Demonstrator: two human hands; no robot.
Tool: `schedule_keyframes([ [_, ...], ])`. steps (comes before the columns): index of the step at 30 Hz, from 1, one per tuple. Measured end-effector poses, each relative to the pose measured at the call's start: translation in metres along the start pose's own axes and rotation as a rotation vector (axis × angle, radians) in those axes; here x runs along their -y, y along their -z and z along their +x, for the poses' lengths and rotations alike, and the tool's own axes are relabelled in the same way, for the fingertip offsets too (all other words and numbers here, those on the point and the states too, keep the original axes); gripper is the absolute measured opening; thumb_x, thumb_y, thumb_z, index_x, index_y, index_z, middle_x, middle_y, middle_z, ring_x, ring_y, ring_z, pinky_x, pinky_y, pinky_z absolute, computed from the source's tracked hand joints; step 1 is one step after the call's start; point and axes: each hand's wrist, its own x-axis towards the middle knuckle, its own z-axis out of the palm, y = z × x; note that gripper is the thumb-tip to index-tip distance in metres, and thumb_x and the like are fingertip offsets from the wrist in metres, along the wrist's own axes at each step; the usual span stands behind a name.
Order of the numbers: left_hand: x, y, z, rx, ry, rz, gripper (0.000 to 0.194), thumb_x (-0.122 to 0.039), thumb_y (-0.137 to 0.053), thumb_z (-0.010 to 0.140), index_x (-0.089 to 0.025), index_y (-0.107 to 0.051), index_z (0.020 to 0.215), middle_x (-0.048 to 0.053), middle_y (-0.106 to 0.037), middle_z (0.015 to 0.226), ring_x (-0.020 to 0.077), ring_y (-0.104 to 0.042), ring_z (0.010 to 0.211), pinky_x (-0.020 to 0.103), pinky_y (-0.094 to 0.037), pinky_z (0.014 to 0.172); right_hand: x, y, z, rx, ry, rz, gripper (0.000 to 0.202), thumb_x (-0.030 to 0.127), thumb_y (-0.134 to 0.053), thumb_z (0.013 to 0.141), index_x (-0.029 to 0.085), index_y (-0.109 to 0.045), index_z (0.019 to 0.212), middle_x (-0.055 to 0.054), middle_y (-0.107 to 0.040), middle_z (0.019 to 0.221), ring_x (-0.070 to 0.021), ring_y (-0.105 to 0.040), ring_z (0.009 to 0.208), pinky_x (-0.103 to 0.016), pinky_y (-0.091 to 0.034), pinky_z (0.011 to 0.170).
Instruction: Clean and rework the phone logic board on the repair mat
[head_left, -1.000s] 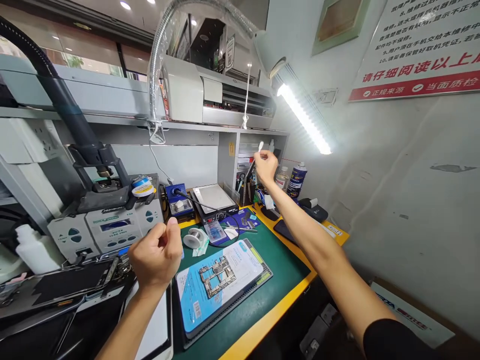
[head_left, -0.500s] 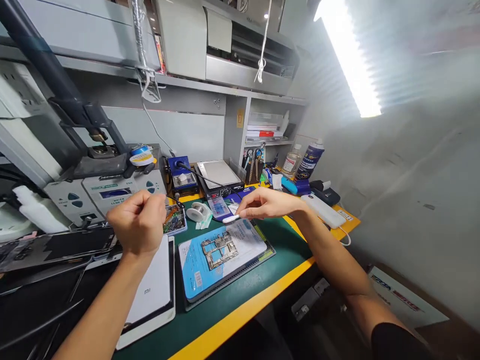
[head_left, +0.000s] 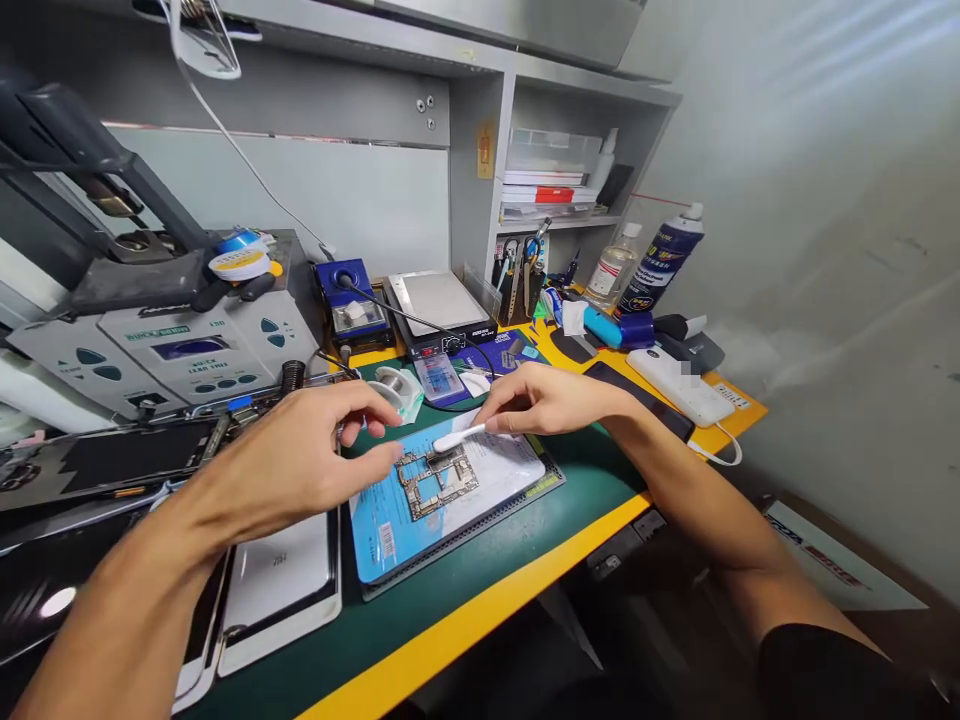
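Note:
My right hand [head_left: 540, 400] pinches a white cotton swab [head_left: 453, 439] by its thin end. The swab's thick tip lies over the top edge of a bare phone circuit board [head_left: 459, 482]; whether it touches cannot be made out. Flat under the board is a blue-and-white printed package [head_left: 487, 510], itself on a dark ridged pad [head_left: 553, 478]. Left of the board, my left hand [head_left: 315, 450] hovers with thumb and fingers apart and holds nothing. Its fingertips come close to the board's left corner.
A solder spool [head_left: 388, 384] sits behind the package. Further back are a hot plate [head_left: 439, 298], a soldering station [head_left: 351, 305] and a rework station [head_left: 195, 350]. White tablets [head_left: 277, 590] lie at left. A bottle [head_left: 611, 265], a spray can [head_left: 664, 262] and a white phone [head_left: 679, 388] stand or lie at right.
My left hand has opened from a closed fist and moved right toward the board. The right hand has brought the swab down to the board's top edge. The view has tilted down.

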Motion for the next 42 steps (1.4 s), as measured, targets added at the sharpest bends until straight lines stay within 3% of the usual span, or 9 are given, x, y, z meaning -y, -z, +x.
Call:
schedule_keyframes([
  [4, 0.003, 0.0, -0.006, 0.18, 0.102, 0.317, 0.076, -0.072, -0.089, 0.056, -0.033, -0.077, 0.12, 0.001, -0.069, 0.085, 0.0202, -0.063, 0.065, 0.03, -0.049, 0.053, 0.005, -0.002, 0.0, 0.008, 0.026, -0.03, 0.03, 0.029, -0.072, 0.098, 0.012, -0.086, 0.118, -0.011, -0.083, 0.107, -0.0216, -0.072, 0.092, -0.029, -0.054, 0.079],
  [7, -0.005, -0.007, -0.01, 0.246, 0.152, 0.403, 0.089, -0.081, -0.085, 0.054, -0.032, -0.073, 0.127, 0.003, -0.07, 0.093, 0.0217, -0.066, 0.066, 0.032, -0.052, 0.054, 0.005, -0.003, 0.0, -0.005, 0.033, -0.038, 0.027, 0.03, -0.074, 0.098, 0.013, -0.087, 0.114, -0.009, -0.083, 0.104, -0.021, -0.072, 0.093, -0.028, -0.054, 0.081],
  [13, -0.011, -0.02, -0.008, 0.279, 0.14, 0.474, 0.086, -0.083, -0.081, 0.057, -0.029, -0.072, 0.123, 0.006, -0.07, 0.104, 0.027, -0.071, 0.082, 0.036, -0.056, 0.069, 0.007, -0.006, 0.0, -0.04, -0.042, -0.066, 0.025, 0.035, -0.079, 0.095, 0.012, -0.087, 0.103, -0.008, -0.08, 0.095, -0.0196, -0.07, 0.081, -0.027, -0.051, 0.07],
  [21, 0.01, -0.022, -0.006, 0.255, 0.105, 0.446, 0.073, -0.081, -0.081, 0.061, -0.032, -0.072, 0.114, 0.004, -0.069, 0.096, 0.024, -0.067, 0.075, 0.033, -0.051, 0.059, 0.012, -0.009, 0.0, -0.032, 0.0, -0.095, 0.019, 0.028, -0.078, 0.096, 0.013, -0.087, 0.102, -0.007, -0.082, 0.099, -0.0202, -0.072, 0.089, -0.028, -0.052, 0.078],
  [27, 0.008, -0.021, -0.002, 0.258, 0.116, 0.454, 0.076, -0.084, -0.081, 0.059, -0.03, -0.073, 0.111, 0.002, -0.066, 0.088, 0.0222, -0.063, 0.069, 0.032, -0.048, 0.056, 0.009, -0.011, 0.002, -0.047, 0.01, -0.104, 0.019, 0.028, -0.079, 0.094, 0.012, -0.087, 0.1, -0.007, -0.081, 0.093, -0.0183, -0.069, 0.081, -0.026, -0.049, 0.071],
  [32, 0.006, -0.024, -0.01, 0.188, 0.152, 0.407, 0.075, -0.082, -0.078, 0.06, -0.031, -0.072, 0.114, 0.005, -0.063, 0.087, 0.027, -0.064, 0.072, 0.038, -0.051, 0.06, 0.008, -0.01, 0.003, -0.053, 0.001, -0.098, 0.018, 0.027, -0.078, 0.094, 0.013, -0.088, 0.101, -0.007, -0.082, 0.095, -0.0196, -0.071, 0.084, -0.026, -0.051, 0.073],
  [36, 0.005, -0.03, -0.018, 0.083, 0.067, 0.38, 0.067, -0.078, -0.074, 0.064, -0.031, -0.072, 0.112, 0.006, -0.062, 0.088, 0.0279, -0.062, 0.072, 0.04, -0.049, 0.06, 0.008, -0.01, 0.003, -0.049, 0.012, -0.089, 0.019, 0.027, -0.077, 0.095, 0.013, -0.087, 0.102, -0.006, -0.083, 0.096, -0.0195, -0.072, 0.085, -0.026, -0.051, 0.074],
  [42, 0.0, -0.034, -0.023, 0.094, 0.031, 0.362, 0.07, -0.079, -0.065, 0.072, -0.029, -0.073, 0.119, 0.01, -0.065, 0.102, 0.0336, -0.065, 0.086, 0.047, -0.055, 0.075, 0.009, -0.011, 0.004, -0.055, 0.024, -0.121, 0.021, 0.029, -0.076, 0.096, 0.012, -0.088, 0.103, -0.007, -0.083, 0.096, -0.0198, -0.071, 0.084, -0.027, -0.05, 0.072],
])
